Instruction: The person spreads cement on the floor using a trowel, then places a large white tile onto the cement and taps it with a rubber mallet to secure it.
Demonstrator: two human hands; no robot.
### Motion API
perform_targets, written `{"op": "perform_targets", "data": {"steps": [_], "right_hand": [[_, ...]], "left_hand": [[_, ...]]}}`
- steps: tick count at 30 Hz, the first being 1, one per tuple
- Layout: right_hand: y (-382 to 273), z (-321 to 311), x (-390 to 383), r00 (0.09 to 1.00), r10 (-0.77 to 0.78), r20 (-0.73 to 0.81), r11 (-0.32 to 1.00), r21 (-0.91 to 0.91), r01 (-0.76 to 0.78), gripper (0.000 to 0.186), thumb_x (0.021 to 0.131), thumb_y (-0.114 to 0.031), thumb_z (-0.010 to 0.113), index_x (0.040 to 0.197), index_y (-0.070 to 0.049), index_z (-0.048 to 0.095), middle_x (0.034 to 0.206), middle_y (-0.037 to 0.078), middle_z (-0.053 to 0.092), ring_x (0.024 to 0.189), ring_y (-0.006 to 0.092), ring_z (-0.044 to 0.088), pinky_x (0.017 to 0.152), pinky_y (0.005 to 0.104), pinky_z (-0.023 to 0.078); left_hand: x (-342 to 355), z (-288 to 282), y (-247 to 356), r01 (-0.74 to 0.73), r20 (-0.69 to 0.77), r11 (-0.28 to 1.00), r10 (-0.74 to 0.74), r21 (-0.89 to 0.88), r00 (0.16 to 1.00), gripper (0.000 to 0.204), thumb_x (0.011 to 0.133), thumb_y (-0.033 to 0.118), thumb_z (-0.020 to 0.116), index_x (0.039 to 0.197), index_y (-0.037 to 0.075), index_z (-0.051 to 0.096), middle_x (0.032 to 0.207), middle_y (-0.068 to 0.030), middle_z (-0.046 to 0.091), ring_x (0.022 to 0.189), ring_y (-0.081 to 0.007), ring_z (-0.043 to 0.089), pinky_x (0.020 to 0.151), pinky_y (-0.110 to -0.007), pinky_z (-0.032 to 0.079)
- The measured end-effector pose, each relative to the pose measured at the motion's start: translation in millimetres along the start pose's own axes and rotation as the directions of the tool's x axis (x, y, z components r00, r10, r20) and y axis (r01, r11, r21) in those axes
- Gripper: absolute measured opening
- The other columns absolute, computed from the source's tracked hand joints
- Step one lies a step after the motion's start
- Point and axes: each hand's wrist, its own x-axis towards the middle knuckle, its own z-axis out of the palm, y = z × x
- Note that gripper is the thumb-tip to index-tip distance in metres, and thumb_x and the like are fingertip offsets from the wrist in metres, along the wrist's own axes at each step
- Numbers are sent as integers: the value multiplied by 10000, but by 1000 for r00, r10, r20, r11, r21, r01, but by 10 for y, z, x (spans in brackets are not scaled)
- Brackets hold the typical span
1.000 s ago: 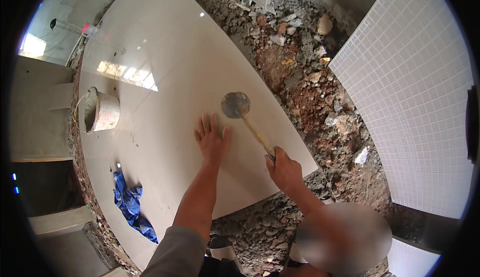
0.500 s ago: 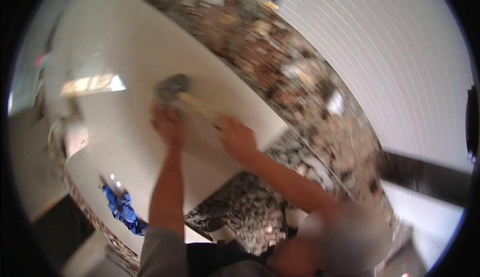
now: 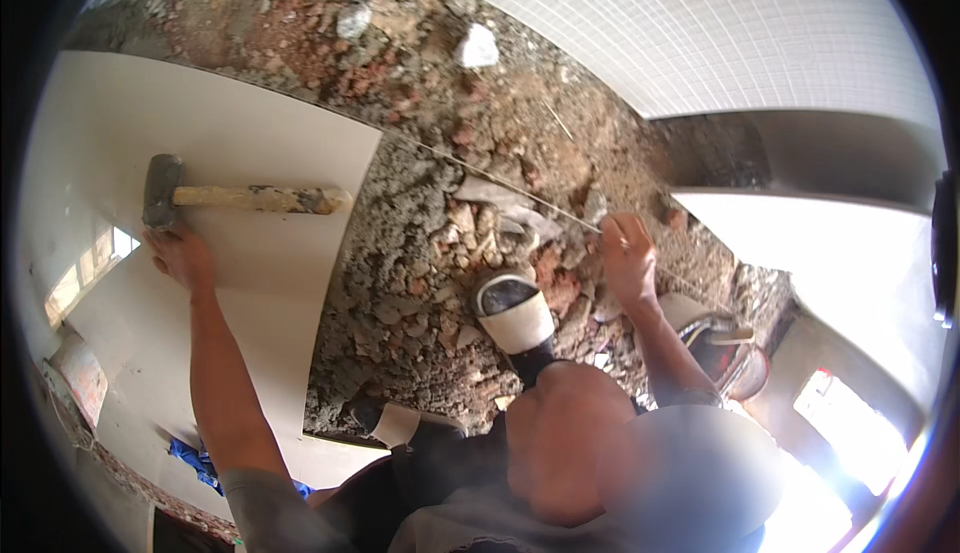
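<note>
A mallet (image 3: 262, 198) with a dark grey head and a worn wooden handle lies on a large, pale, glossy slab (image 3: 280, 133) at the left. My left hand (image 3: 183, 261) rests on the slab just below the mallet's head, fingers stretched out; the fingertips meet or nearly meet the head. Over on the right, my right hand (image 3: 628, 253) is closed in a pinch on a thin taut string (image 3: 500, 179). This string runs from the slab's far corner across the rubble and past my hand.
Loose rubble and grey mortar (image 3: 400, 253) cover the ground beside the slab. My shoe (image 3: 516, 313) stands on it. Farther right are a bucket (image 3: 735, 353) and a white gridded surface (image 3: 700, 23). Blue crumpled plastic (image 3: 195, 461) and a pale bucket (image 3: 78, 378) sit at the left.
My right hand has let go of the mallet's handle and moved right to the string. The mallet now lies on the slab. The view has swung right.
</note>
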Motion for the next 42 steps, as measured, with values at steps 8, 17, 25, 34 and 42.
{"op": "perform_targets", "data": {"steps": [8, 17, 25, 34, 42], "right_hand": [[929, -1722, -1312, 975, 86, -204, 731, -652, -201, 266, 839, -257, 665, 1058, -117, 609, 1139, 105, 574, 1124, 288, 498, 1008, 507, 297], [2291, -2483, -2438, 513, 844, 153, 471, -669, -575, 547, 842, -350, 609, 1317, -115, 473, 1375, 215, 409, 1277, 382, 388, 1003, 456, 361], [3770, -2287, -2574, 885, 344, -313, 809, -381, -449, 510, 861, -306, 586, 1283, -40, 480, 1248, 209, 508, 1207, 347, 446, 961, 425, 414], [3256, -2450, -2480, 778, 628, 16, 694, -463, -551, 198, 865, -201, 544, 978, -56, 617, 897, 133, 577, 801, 257, 565, 697, 370, 461], [1646, -2466, -3020, 626, 779, 30, 577, -423, -699, 234, 821, -255, 611, 916, -41, 602, 727, 148, 568, 672, 271, 570, 622, 390, 461]], "left_hand": [[218, 454, -286, -90, -276, 982, 42, -164, 960, 488, 950, 384, 362, 1342, 105, 436, 1442, -82, 388, 1323, -270, 363, 1070, -470, 294], [-260, 285, -303, -85, -174, 965, 42, -246, 984, 570, 984, 477, 259, 1483, 202, 241, 1534, -48, 249, 1412, -282, 219, 1105, -520, 220], [-647, 253, -745, -71, -32, 974, 66, -216, 997, 582, 986, 513, 242, 1490, 223, 221, 1552, -40, 196, 1416, -275, 207, 1098, -537, 218], [-451, 1019, -870, -374, -174, 801, 331, -467, 927, 587, 986, 458, 337, 1452, 103, 289, 1512, -120, 273, 1394, -287, 241, 1130, -473, 187], [-736, -56, -298, 11, -158, 906, -85, -423, 984, 577, 948, 454, 412, 1382, 74, 399, 1467, -162, 343, 1386, -326, 259, 1082, -552, 229]]}}
